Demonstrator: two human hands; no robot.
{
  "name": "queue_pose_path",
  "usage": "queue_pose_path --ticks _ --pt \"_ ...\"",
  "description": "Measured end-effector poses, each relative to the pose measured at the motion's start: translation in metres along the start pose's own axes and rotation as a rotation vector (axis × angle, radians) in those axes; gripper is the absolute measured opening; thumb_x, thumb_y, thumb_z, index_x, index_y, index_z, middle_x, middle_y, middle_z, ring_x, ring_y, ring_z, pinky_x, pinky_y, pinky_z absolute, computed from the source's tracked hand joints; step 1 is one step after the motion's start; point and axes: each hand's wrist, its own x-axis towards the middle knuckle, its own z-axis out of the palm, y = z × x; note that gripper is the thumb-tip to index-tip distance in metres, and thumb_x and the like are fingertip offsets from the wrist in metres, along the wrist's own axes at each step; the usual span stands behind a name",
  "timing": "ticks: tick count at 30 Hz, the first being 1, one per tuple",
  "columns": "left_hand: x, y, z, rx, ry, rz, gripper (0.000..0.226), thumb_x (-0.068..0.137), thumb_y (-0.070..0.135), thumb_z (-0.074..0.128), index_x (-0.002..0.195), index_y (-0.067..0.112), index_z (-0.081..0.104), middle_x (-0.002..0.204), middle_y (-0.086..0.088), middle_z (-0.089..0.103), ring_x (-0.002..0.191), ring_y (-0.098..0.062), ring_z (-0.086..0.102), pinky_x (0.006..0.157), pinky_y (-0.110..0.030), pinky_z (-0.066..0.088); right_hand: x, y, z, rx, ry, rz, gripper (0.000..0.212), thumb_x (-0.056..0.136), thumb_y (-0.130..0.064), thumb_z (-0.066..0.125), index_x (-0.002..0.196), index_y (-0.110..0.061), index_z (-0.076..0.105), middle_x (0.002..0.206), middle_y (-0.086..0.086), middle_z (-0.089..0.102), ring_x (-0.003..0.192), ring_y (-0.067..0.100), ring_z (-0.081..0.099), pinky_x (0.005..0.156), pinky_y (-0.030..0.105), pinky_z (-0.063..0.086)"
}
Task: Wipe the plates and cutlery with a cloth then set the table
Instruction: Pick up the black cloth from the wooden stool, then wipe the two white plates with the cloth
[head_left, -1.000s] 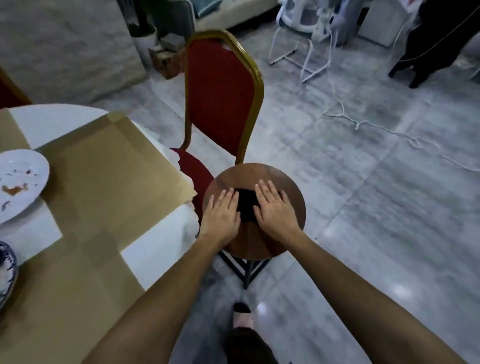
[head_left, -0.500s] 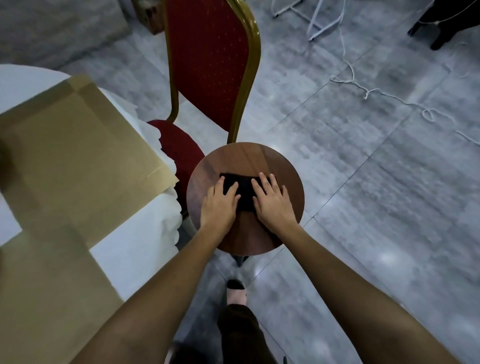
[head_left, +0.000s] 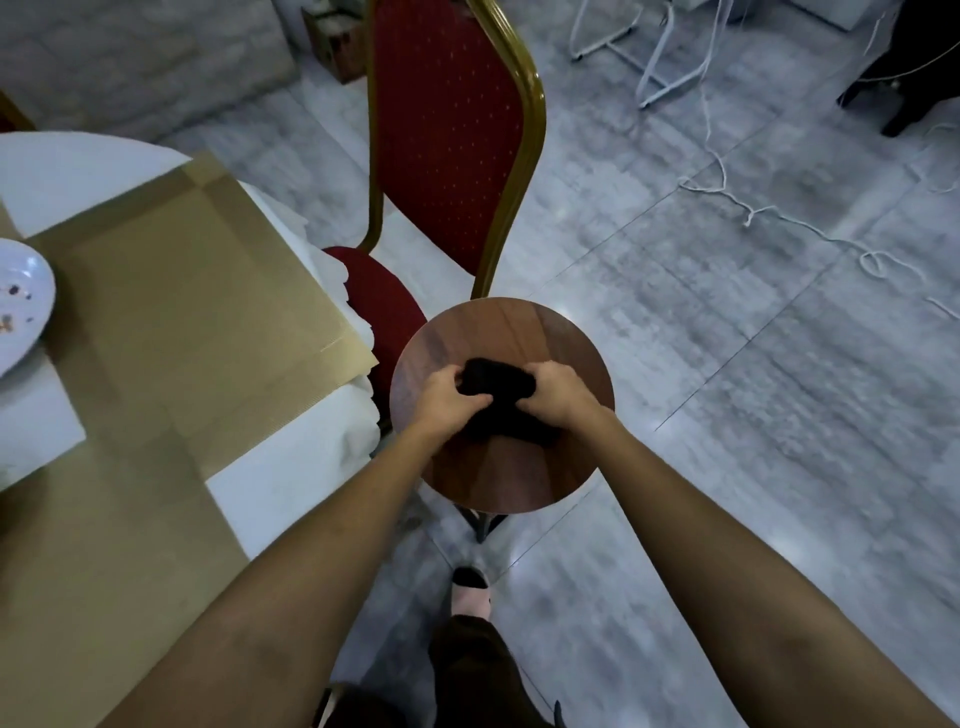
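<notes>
Left hand and right hand: both curled, gripping the bunched black cloth from either side at frame centre. The cloth lies between them on the round wooden stool, its bulk trailing lower right under the right wrist. A soiled plate sits at the left edge on the table, well apart from the hands; the left hand is nearer. Wiping judged not yet begun.

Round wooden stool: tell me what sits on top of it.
On the round wooden stool lies a bunched black cloth, in the grip of the left hand and the right hand. The hands cover its sides and the wood beneath.
</notes>
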Motion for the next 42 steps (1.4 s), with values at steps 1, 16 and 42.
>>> queue_pose_path --ticks 1,16,42 --pt "-0.003 0.0 -0.009 -0.05 -0.038 0.015 0.053 0.082 0.019 0.073 0.129 0.006 0.052 0.125 -0.008 0.06 0.115 -0.021 0.056 0.087 -0.024 0.045 -0.001 -0.003 -0.004 0.073 -0.036 -0.012 0.023 0.087 -0.02 0.066 0.109 -0.016 0.061 0.101 0.005 0.063 0.091 0.019 0.062 0.067 0.025 0.049" --pt "-0.103 0.022 -0.212 -0.158 0.172 0.326 0.003 0.09 0.02 0.064 0.091 0.018 0.067 0.081 0.0 0.069 0.072 -0.016 0.067 0.056 -0.027 0.055 -0.033 -0.177 -0.043 0.736 -0.472 -0.386 0.04 0.076 -0.018 0.071 0.113 -0.013 0.058 0.104 0.01 0.068 0.097 0.026 0.066 0.087 0.036 0.053" --pt "-0.207 -0.205 -0.319 -1.255 0.441 -0.115 0.022 0.094 0.027 0.057 0.1 0.006 0.062 0.089 -0.004 0.067 0.079 -0.013 0.063 0.062 -0.019 0.051 -0.092 -0.424 0.117 0.526 -0.513 -0.523 0.027 0.1 -0.011 0.046 0.125 -0.013 0.056 0.114 0.002 0.067 0.096 0.011 0.066 0.079 0.019 0.05"
